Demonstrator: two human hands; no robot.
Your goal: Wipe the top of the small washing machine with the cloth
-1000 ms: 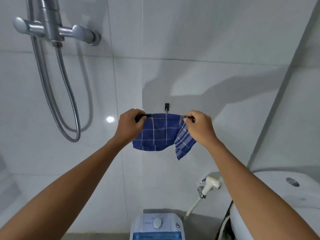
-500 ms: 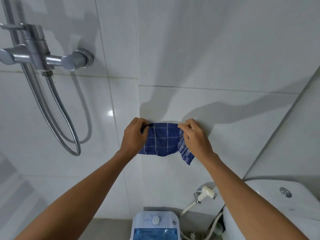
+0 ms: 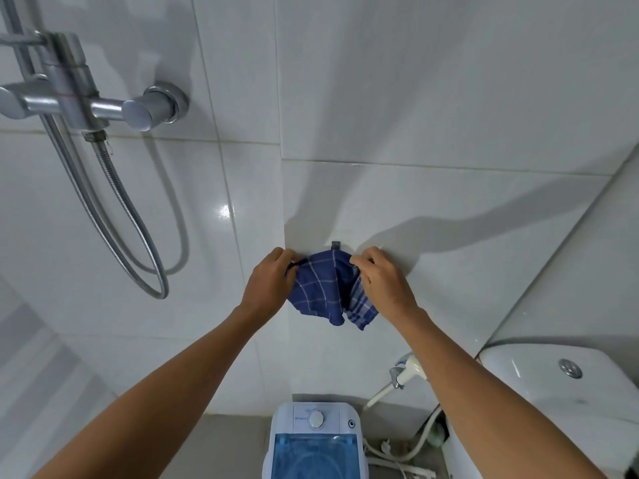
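A blue checked cloth (image 3: pixel 325 288) hangs against the white tiled wall just below a small dark hook (image 3: pixel 335 244). My left hand (image 3: pixel 271 283) pinches its upper left edge and my right hand (image 3: pixel 382 283) pinches its upper right edge, so the cloth sags between them. Far below, at the bottom of the view, stands the small white washing machine (image 3: pixel 314 440) with a round dial and a translucent blue lid. Both hands are well above the machine.
A chrome shower mixer (image 3: pixel 83 105) with a looped metal hose (image 3: pixel 145 257) is mounted on the left wall. A white toilet tank (image 3: pixel 567 385) sits at the right, with a bidet sprayer (image 3: pixel 408 369) and hoses between it and the machine.
My hands have come closer together, bunching the cloth more just under the hook. The view has tilted down, showing more of the washing machine.
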